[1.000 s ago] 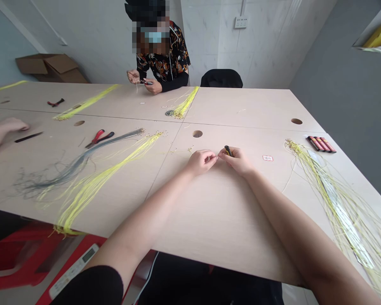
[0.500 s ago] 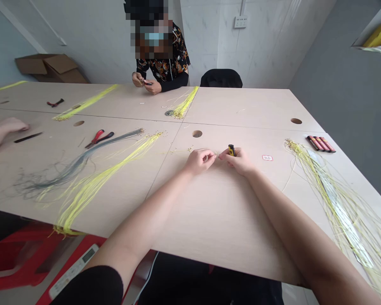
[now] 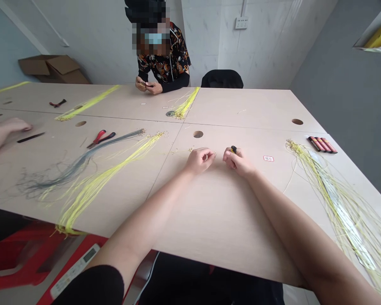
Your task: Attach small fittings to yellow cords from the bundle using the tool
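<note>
Near the middle of the table, my left hand (image 3: 200, 161) is pinched closed, with something tiny at its fingertips that I cannot make out. My right hand (image 3: 238, 162) is wrapped round a small black and yellow lighter (image 3: 233, 149), whose top shows above the fingers. A narrow gap separates the hands. Small gold-coloured pieces (image 3: 191, 148) lie just beyond my left hand. A bundle of yellow lines (image 3: 106, 173) with hooks at its far end lies to the left, beside a grey bundle (image 3: 79, 163). Another yellowish bundle (image 3: 324, 186) lies at the right.
Red-handled pliers (image 3: 99, 138) lie at the left, several red lighters (image 3: 322, 144) at the right. A small label (image 3: 268, 158) is right of my right hand. Across the table (image 3: 257, 108) a person (image 3: 165, 63) works; another person's hand (image 3: 15, 124) rests at the far left.
My right hand has moved slightly right, away from my left hand, and the lighter has tilted and sits lower in its fingers. My left hand stays nearly in place.
</note>
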{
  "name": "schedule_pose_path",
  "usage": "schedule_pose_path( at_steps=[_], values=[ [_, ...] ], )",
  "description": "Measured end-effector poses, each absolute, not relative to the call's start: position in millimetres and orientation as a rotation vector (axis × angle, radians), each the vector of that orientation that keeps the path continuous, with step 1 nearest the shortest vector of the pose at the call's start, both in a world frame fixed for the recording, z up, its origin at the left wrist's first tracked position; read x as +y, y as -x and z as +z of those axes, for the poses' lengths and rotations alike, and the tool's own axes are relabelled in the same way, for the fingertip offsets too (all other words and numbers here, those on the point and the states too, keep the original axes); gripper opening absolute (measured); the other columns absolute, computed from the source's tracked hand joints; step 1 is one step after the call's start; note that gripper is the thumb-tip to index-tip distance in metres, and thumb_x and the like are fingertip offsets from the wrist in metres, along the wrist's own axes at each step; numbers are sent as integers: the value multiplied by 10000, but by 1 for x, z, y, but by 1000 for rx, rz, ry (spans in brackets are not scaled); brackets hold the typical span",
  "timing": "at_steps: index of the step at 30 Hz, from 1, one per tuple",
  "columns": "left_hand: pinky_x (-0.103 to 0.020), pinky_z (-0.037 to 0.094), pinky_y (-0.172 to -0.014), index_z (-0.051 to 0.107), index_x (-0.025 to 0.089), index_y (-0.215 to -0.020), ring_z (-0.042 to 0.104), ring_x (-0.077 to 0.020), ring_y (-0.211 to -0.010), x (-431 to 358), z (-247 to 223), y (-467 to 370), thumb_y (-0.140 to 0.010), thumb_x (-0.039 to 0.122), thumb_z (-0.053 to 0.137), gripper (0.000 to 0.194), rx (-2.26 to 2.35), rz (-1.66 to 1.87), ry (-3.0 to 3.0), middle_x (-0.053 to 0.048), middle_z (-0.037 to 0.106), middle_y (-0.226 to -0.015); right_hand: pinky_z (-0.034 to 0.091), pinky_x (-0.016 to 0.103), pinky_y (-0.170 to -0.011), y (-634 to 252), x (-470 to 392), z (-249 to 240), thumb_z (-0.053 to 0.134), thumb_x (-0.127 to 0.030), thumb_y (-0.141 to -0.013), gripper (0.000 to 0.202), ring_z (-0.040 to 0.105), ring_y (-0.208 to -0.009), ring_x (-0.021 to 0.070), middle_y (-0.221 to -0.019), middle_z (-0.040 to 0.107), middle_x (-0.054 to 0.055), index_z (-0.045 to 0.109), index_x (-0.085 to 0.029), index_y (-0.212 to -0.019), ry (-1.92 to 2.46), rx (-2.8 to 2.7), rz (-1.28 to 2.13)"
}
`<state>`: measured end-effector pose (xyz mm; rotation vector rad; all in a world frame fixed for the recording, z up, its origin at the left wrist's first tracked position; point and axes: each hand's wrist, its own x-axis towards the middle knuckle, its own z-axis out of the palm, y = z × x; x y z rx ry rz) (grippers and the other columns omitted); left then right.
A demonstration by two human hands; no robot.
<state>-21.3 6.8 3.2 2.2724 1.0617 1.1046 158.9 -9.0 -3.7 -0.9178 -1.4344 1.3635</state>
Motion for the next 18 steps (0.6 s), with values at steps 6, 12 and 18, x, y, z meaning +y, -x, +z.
schedule_pose_path(
  at_steps=[6, 12, 18],
  values=[
    [-232, 336, -535, 500, 167, -580, 395, -84, -506, 7, 3, 20, -817, 322, 504, 283, 1062, 1113, -2249, 24, 504, -559, 243, 270, -472, -162, -5, -9, 484, -607, -779, 574, 303, -445, 97, -420, 304, -6, 369, -195, -396, 787, -1523, 1358],
    [-235, 336, -535, 500, 169, -583, 402, -88, -513, 7, 3, 21, -820, 351, 494, 299, 1080, 1079, -2243, 14, 518, -564, 272, 283, -518, -163, -7, -3, 522, -521, -763, 493, 348, -489, 106, -456, 391, 9, 432, -185, -413, 869, -1555, 1365],
    [-235, 338, -530, 494, 170, -582, 390, -86, -504, 6, 3, 21, -841, 406, 490, 351, 1051, 1100, -2258, 18, 503, -551, 246, 279, -504, -161, -11, 6, 548, -507, -774, 527, 309, -460, 87, -415, 332, -14, 380, -183, -395, 950, -1608, 1390]
  ],
)
